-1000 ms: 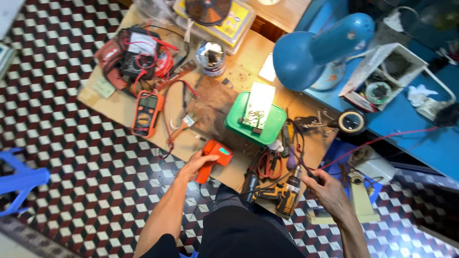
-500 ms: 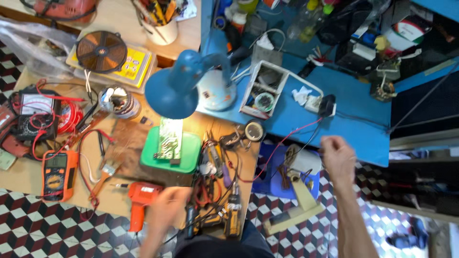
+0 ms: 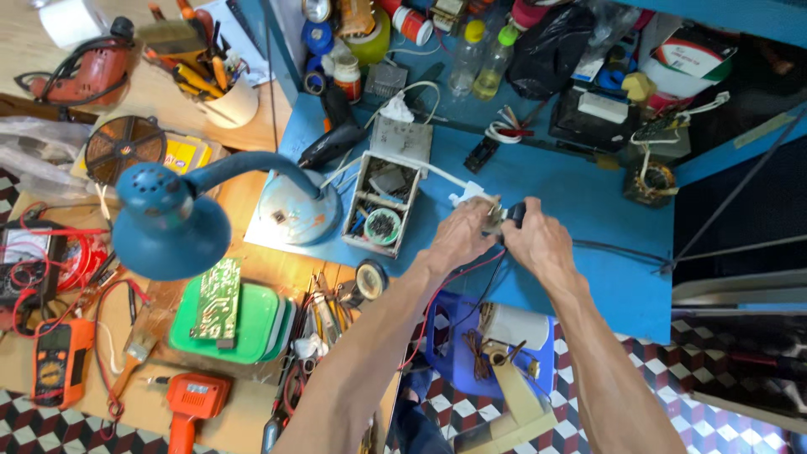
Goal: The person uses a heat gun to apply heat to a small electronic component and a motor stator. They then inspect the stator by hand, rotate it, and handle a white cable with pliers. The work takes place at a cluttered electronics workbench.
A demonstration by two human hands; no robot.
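Both my hands meet over the blue bench [image 3: 588,210]. My left hand [image 3: 458,237] pinches a small metal connector at the end of a white cable [image 3: 437,172], beside a white plug block. My right hand [image 3: 538,244] grips a black plug [image 3: 514,213] and holds it against that connector. A red and a black wire [image 3: 454,277] hang down from under my hands. Just left of them sits an open grey metal box [image 3: 378,206] with electronic parts inside.
A blue desk lamp [image 3: 181,214] leans over the wooden table. A green box with a circuit board [image 3: 220,298], an orange drill [image 3: 192,402], an orange multimeter [image 3: 57,360] and a tool cup [image 3: 227,101] lie left. Bottles and clutter line the bench back.
My view has swung right from the wooden table to the blue bench. My left hand left the orange drill and both hands came together on the plug and cable.
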